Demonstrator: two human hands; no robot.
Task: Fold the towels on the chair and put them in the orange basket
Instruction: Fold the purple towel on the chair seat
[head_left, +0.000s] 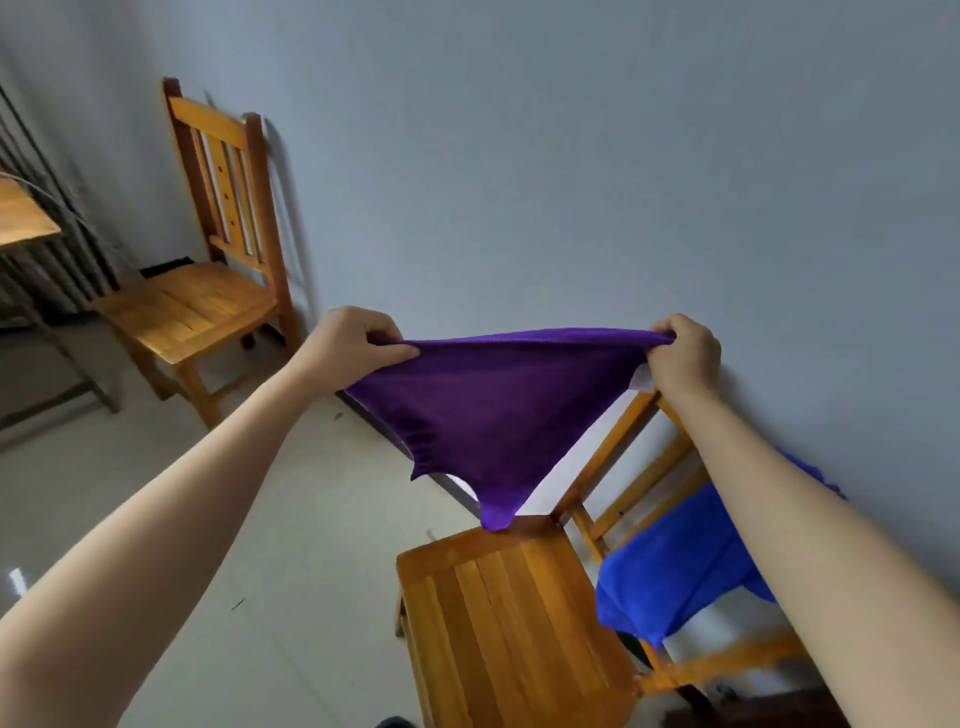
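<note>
A purple towel (493, 410) hangs stretched in the air between my two hands. My left hand (348, 340) pinches its left top corner and my right hand (683, 353) pinches its right top corner. The towel sags to a point that just touches the back edge of the near wooden chair's seat (498, 613). A blue towel (675, 566) is draped over that chair's backrest at the right, partly hidden by my right forearm. No orange basket is in view.
A second wooden chair (208, 296) stands against the grey wall at the left. A wooden table edge (23, 218) and a dark radiator (57, 249) are at the far left. Pale tiled floor (291, 545) lies between the chairs.
</note>
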